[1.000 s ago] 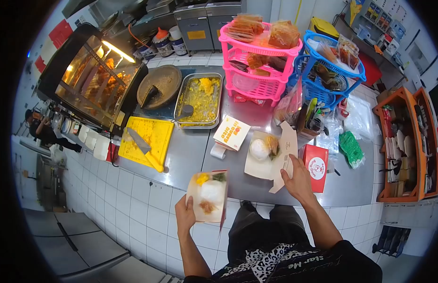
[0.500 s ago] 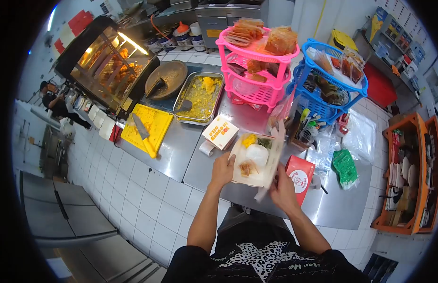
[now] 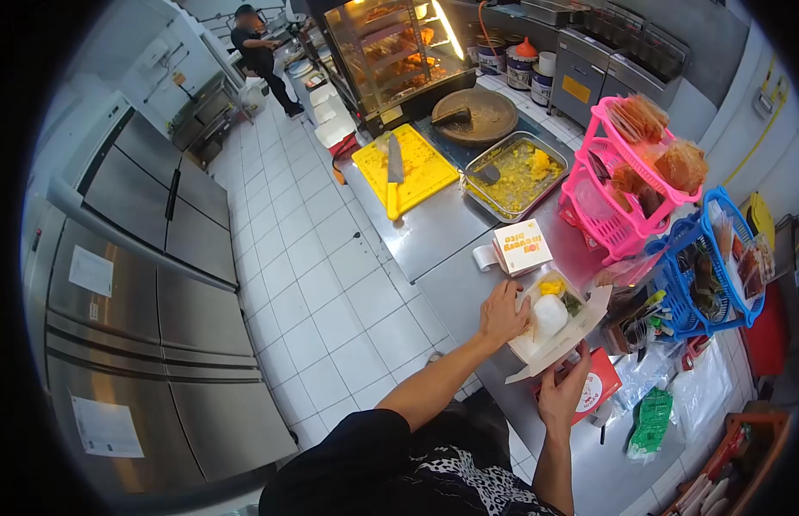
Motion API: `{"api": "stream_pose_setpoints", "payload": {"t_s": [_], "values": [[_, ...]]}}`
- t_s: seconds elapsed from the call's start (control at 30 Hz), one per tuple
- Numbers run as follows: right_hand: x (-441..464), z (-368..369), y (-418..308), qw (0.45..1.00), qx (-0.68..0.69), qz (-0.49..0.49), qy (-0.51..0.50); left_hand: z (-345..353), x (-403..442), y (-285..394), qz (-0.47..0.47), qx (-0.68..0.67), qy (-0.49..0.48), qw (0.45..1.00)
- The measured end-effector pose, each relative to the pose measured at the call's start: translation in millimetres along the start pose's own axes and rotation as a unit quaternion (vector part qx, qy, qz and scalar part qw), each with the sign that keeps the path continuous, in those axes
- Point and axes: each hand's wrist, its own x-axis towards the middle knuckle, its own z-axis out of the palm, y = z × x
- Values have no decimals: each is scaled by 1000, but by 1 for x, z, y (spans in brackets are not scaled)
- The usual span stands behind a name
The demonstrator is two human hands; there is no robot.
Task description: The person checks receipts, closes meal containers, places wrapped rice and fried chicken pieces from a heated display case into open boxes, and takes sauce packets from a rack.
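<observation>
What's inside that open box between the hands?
A white mound, something yellow and dark greens. The left hand covers part of one edge; beneath the mound is hidden.

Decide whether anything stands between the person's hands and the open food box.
Nothing visible does: the left hand is at the food box's left edge, and the right hand appears to touch its lower edge.
</observation>
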Motion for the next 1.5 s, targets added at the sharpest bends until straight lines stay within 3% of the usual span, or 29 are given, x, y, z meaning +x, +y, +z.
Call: {"api": "stream_pose_setpoints", "payload": {"t_s": [0.17,0.2,0.37,0.4,0.43,0.5,0.53,0.57,0.6,0.67,0.77,0.83,1.0,1.13,1.23,1.27,1.33,1.43,1.47,1.5], "values": [[-5,1,16,993,38,-67,88,-15,-5,-13,24,-110,1,994],[-5,-6,9,979,-86,-115,144,-24,-9,-14,33,-129,6,991],[-11,14,-63,943,-37,-241,227,-103,-48,-80,99,-148,-46,983],[-10,33,-77,935,-17,-269,232,-124,-58,-102,51,-136,-83,986],[-12,60,-92,940,-8,-276,200,-147,-68,-125,3,-122,-118,985],[-24,125,-121,948,9,-289,136,-183,-90,-184,-4,-123,-36,992],[-23,159,-122,953,-12,-293,81,-209,-100,-208,-71,-128,-41,988],[-34,207,-145,970,38,-235,38,-237,-105,-235,-135,-133,-45,981],[-31,248,-137,956,11,-293,-7,-262,-111,-266,-166,-140,-34,976],[-40,329,-155,945,-15,-301,-129,-307,-122,-326,-234,-158,-13,959],[-58,436,-189,892,-45,-342,-291,-383,-114,-379,-199,-126,173,956],[-62,497,-202,832,-75,-400,-378,-430,-105,-415,-257,-182,226,922],[-45,635,-215,796,-71,-373,-471,-508,-65,-485,-303,-245,304,869],[-6,755,-235,797,-28,-360,-485,-536,19,-530,-241,-394,370,806],[41,849,-254,800,-6,-364,-477,-590,87,-581,-265,-381,320,826],[60,880,-263,799,-2,-362,-480,-602,99,-618,-235,-309,310,868],[107,946,-289,782,-7,-375,-499,-634,114,-681,-316,-262,318,855],[155,1027,-333,772,-23,-365,-520,-671,86,-770,-456,-187,377,784],[172,1053,-352,768,-34,-379,-516,-655,47,-831,-483,-152,443,739],[191,1079,-372,763,-46,-396,-510,-644,13,-865,-508,-232,530,638]]}}
